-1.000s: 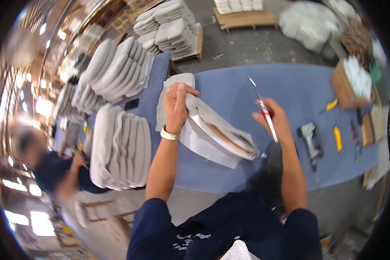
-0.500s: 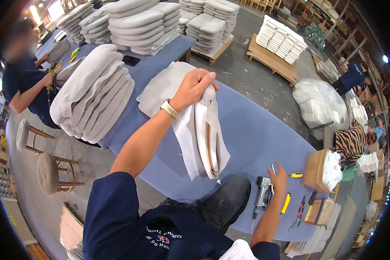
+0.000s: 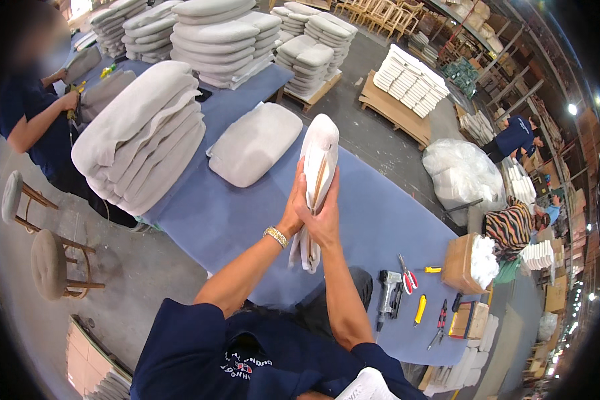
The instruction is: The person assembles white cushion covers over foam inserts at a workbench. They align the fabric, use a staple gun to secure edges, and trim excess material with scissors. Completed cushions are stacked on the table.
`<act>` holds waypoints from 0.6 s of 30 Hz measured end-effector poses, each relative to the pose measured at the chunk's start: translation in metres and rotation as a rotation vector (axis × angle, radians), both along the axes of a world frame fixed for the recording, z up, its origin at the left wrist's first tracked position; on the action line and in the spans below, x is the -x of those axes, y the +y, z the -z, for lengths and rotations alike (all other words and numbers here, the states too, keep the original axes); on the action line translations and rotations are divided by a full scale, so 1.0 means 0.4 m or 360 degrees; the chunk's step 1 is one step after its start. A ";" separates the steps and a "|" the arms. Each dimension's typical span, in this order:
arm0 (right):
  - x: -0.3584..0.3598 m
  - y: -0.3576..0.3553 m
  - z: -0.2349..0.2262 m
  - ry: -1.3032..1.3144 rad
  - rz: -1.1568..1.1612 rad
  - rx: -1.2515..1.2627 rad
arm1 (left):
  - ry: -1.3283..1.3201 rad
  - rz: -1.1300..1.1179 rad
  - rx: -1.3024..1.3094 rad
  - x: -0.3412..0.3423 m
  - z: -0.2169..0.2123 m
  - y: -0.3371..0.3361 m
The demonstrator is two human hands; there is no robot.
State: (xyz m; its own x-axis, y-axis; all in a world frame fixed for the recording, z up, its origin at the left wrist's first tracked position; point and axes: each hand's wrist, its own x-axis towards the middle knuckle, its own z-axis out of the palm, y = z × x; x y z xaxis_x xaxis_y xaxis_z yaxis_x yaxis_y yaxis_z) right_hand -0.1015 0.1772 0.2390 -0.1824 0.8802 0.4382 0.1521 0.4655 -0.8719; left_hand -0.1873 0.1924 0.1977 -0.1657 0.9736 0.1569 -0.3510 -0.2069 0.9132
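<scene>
A light grey upholstered seat pad [image 3: 321, 139] stands on edge above the blue table, with a strip of brown wooden board showing along its seam. My left hand [image 3: 293, 205] is pressed to its left side and my right hand [image 3: 327, 217] to its right, so both are closed around the pad. Fabric edges hang below my hands. A second grey seat pad [image 3: 257, 145] lies flat on the table beyond my left hand. Red-handled scissors [image 3: 408, 278] lie to the right, beside a pneumatic staple gun [image 3: 388, 297].
A tall stack of seat pads [image 3: 140, 133] stands at the left of the table [image 3: 373, 220]. A yellow utility knife [image 3: 420, 311], yellow-handled screwdriver [image 3: 428, 269], red-handled cutters [image 3: 440, 321] and a cardboard box [image 3: 461, 263] sit at the right. Another person [image 3: 30, 113] works at the left.
My right hand has left the scissors, which now lie on the table, and has joined my left hand on the seat pad. The left hand has slid down from the pad's top.
</scene>
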 end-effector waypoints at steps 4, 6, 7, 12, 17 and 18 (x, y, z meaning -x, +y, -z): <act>0.017 -0.043 -0.066 0.0173 0.0248 0.0209 | 0.0333 0.0035 0.0019 0.007 -0.031 -0.023; 0.007 -0.073 -0.071 0.0422 0.0229 0.0339 | 0.0732 -0.0025 0.0041 0.028 -0.061 -0.039; -0.012 -0.102 -0.062 0.0540 0.0255 0.0426 | 0.0910 0.0170 0.0165 0.048 -0.090 -0.051; -0.082 -0.285 -0.035 0.0959 0.0369 0.1117 | 0.1463 0.1012 0.0635 0.113 -0.096 -0.078; -0.226 -0.359 0.223 0.0567 0.0903 0.1445 | 0.1874 0.1280 0.0707 -0.002 0.084 -0.210; -0.256 -0.354 0.226 0.0644 0.0903 0.1441 | 0.1870 0.1256 0.0655 -0.018 0.063 -0.216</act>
